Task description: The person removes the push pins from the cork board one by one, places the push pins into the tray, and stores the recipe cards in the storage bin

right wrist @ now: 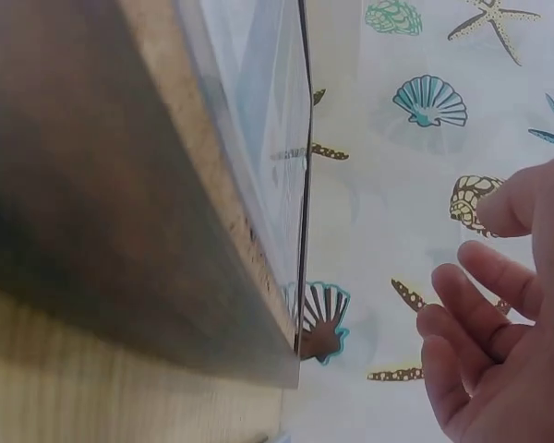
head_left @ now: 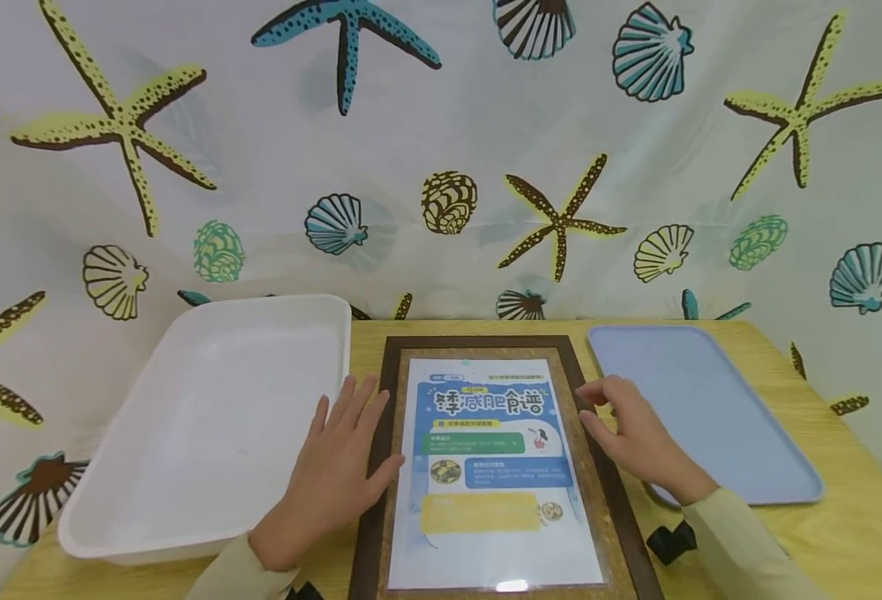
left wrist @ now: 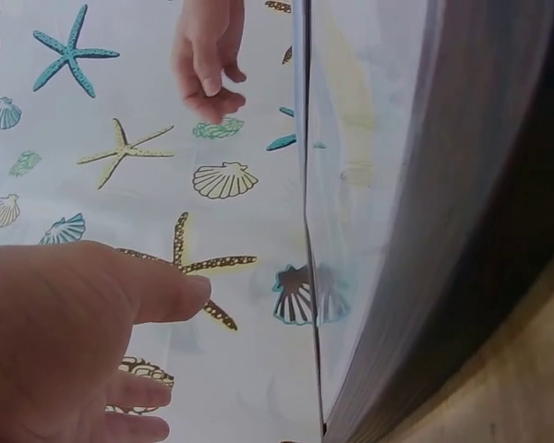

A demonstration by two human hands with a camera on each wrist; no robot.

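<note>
A brown-framed cork board (head_left: 612, 533) lies in the middle of the table, bearing a glossy printed sheet (head_left: 501, 546) with blue, green and yellow blocks. My left hand (head_left: 339, 467) is over the board's left edge, fingers spread and straight, thumb toward the sheet. The left wrist view shows its thumb and some fingers with nothing between them. At the right edge of the frame is my right hand (head_left: 631, 433), its fingers loosely bent. In the right wrist view that right hand (right wrist: 499, 314) has a gap between thumb and fingers and holds nothing.
A deep white tray (head_left: 103, 500) stands to the left of the board, and a shallow blue tray (head_left: 711, 400) lies to its right. Behind the wooden table (head_left: 854, 508) hangs a white curtain (head_left: 411, 125) printed with starfish and shells.
</note>
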